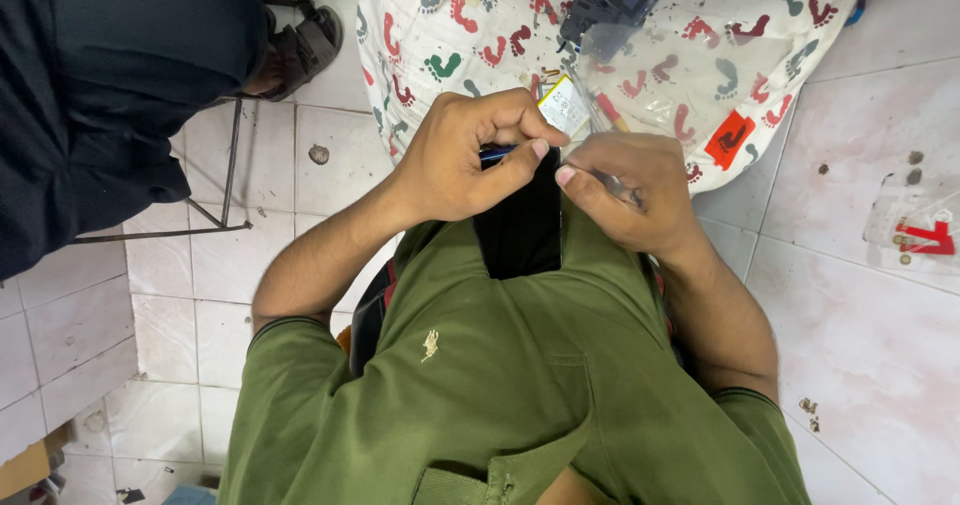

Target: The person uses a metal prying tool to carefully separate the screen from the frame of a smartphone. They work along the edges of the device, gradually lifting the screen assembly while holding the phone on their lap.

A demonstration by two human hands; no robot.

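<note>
We find a flat black rectangular slab, seemingly a phone or its glass panel (520, 230), resting upright against the person's green shirt front (480, 365), its lower end apparently propped on the lap. We judge that it is braced there so both hands can work at its upper edge.

The left hand (455, 160) is curled over the top left corner of the slab, thumb laid across the upper edge and fingers folded tight; it is pressed onto the slab together with a thin blue strip or tool (497, 152) showing just under the thumb. What the strip is we cannot tell. The right hand (630, 190) sits just beside it on the top right corner, thumb tip against the slab's edge, fingers closed; whether it pinches a separate small item we cannot tell. The two thumbs nearly meet above the slab, which hangs below both grips.

Just beyond the left knuckles lies a small white and yellow flat pack (565, 105) on a white cloth printed with coloured footprints (480, 25). Further out on the cloth are a dark plastic frame part (620, 0) and an orange tag (730, 140). Well left of the grip stands another person in dark clothing (110, 85) on the pale tiled floor (860, 305).
</note>
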